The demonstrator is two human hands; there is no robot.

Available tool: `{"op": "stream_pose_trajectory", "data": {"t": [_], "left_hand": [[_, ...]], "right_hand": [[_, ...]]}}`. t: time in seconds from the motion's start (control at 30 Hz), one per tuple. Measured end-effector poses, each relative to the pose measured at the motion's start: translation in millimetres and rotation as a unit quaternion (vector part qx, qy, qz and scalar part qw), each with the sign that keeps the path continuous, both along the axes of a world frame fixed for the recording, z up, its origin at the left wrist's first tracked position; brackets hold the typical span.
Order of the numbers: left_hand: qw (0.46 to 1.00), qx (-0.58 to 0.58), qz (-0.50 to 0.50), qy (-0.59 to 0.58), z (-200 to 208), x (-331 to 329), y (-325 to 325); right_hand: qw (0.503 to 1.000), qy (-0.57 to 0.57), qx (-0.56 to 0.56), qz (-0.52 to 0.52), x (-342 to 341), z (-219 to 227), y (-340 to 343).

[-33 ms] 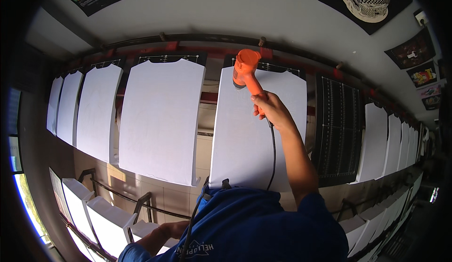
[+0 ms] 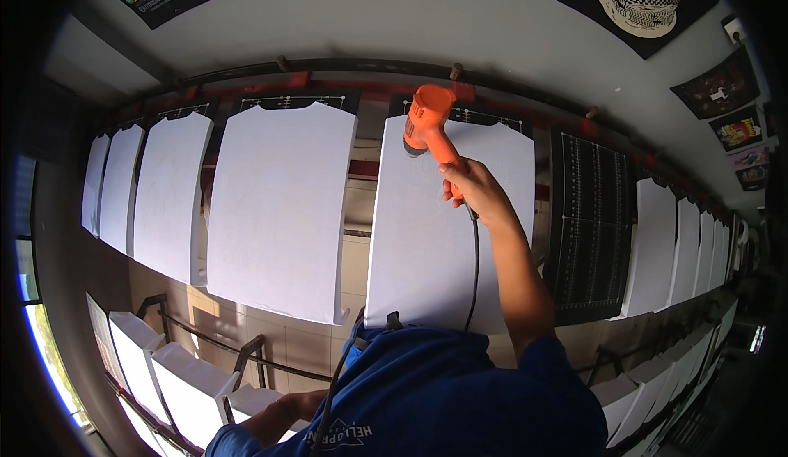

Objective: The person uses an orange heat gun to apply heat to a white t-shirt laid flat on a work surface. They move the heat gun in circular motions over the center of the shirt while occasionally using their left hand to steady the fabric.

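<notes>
My right hand [image 2: 476,192] is wrapped round the handle of an orange heat gun [image 2: 429,119]. Its dark nozzle points down toward the upper part of a white T-shirt [image 2: 427,248], which is spread flat on a dark board. I cannot tell how far the nozzle is from the cloth. From the handle a black cord [image 2: 476,272] runs back toward my body. My left hand [image 2: 308,405] is low at my left side, by my blue shirt, and its fingers are hidden.
Left of this shirt lies another white T-shirt [image 2: 279,202], with several more beyond. To the right is a bare black board [image 2: 589,227] with white markings. A dark rail [image 2: 369,66] runs along the far side. Behind me stands another row of shirt-covered boards [image 2: 193,379].
The heat gun's head has shifted very slightly to the left. My left hand looks unmoved.
</notes>
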State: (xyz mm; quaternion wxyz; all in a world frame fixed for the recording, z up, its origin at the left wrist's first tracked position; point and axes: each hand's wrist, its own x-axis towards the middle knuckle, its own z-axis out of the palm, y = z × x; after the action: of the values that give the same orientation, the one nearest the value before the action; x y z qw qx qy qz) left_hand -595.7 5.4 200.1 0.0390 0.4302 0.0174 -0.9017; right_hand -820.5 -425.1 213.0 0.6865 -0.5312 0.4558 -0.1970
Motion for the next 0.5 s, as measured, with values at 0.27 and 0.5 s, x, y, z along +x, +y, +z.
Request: {"op": "stream_pose_trajectory", "data": {"t": [0.27, 0.5], "left_hand": [[0.999, -0.011, 0.002, -0.037, -12, -4, -11], [0.999, -0.019, 0.004, -0.051, -16, -8, -10]], "right_hand": [[1.0, 0.005, 0.017, 0.001, -4, -4, -4], [1.0, 0.008, 0.018, 0.015, -6, -3, 1]]}}
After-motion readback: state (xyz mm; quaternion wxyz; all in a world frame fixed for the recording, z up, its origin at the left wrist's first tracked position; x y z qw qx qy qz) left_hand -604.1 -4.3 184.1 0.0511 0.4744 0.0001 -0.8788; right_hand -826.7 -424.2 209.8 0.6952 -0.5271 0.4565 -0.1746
